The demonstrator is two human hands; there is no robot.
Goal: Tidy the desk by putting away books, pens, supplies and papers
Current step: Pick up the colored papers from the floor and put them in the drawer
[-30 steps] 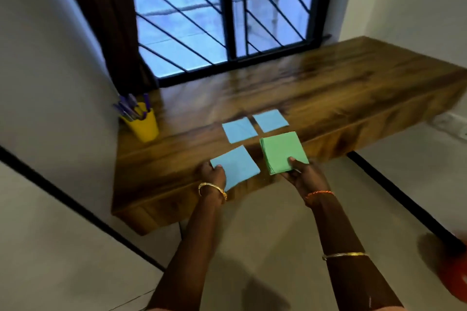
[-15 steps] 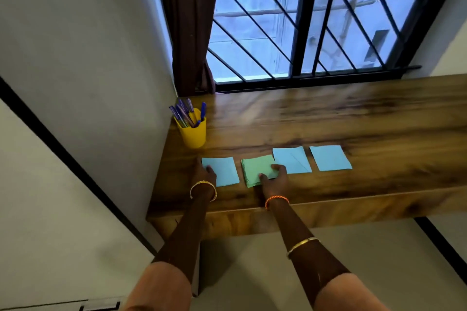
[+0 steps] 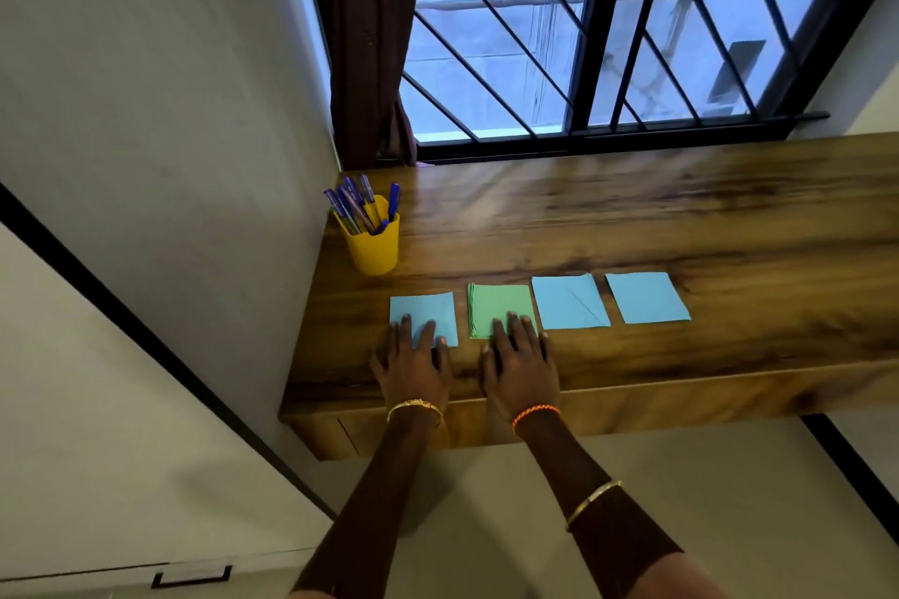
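Four paper squares lie in a row near the front of the wooden desk. My left hand lies flat with straight fingers on the near edge of the leftmost blue sheet. My right hand lies flat too, fingertips on the near edge of the green paper stack. To the right lie a blue sheet with a diagonal crease and another blue sheet, both untouched.
A yellow cup full of blue pens stands at the desk's back left corner by the wall. A barred window and a dark curtain run behind the desk. A drawer handle shows at bottom left.
The green stack was set down between the blue sheets. Both hands now lie flat on the desk with fingertips on the papers. The camera view has swung left.
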